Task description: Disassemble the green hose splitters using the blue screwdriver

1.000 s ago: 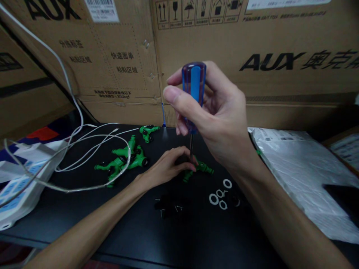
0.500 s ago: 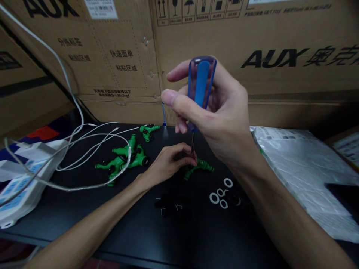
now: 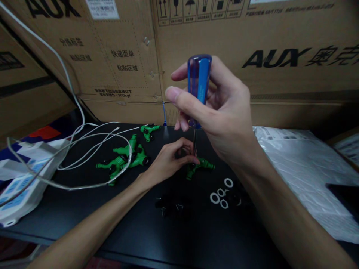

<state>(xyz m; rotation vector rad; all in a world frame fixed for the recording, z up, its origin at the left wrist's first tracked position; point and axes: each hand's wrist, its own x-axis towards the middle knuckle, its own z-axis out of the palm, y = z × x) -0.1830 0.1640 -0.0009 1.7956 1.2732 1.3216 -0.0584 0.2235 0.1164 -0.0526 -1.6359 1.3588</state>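
My right hand (image 3: 224, 99) grips a screwdriver (image 3: 202, 82) with a clear purple and blue handle, thumb and fingers around it. Its thin shaft points straight down to a green plastic Y-shaped hose fitting (image 3: 204, 164) on the black table. Around the fitting's near-left part and the shaft's lower end, my left hand (image 3: 174, 157) is closed, thumb and index finger pinching there. The fingertips hide the screwdriver's tip and whatever it meets.
Several green fittings (image 3: 120, 160) lie in a pile to the left, another green fitting (image 3: 148, 130) behind. White washers (image 3: 215, 198) and dark small parts (image 3: 169, 205) lie nearer me. White cables and a power strip (image 3: 30, 172) occupy the left; a foil-like package (image 3: 297, 168) lies right; cardboard boxes (image 3: 196, 48) stand behind.
The screwdriver handle has turned and now stands more upright, its blue stripe shifted rightward. My right hand's fingers have shifted slightly around it; my left hand stays almost in place.
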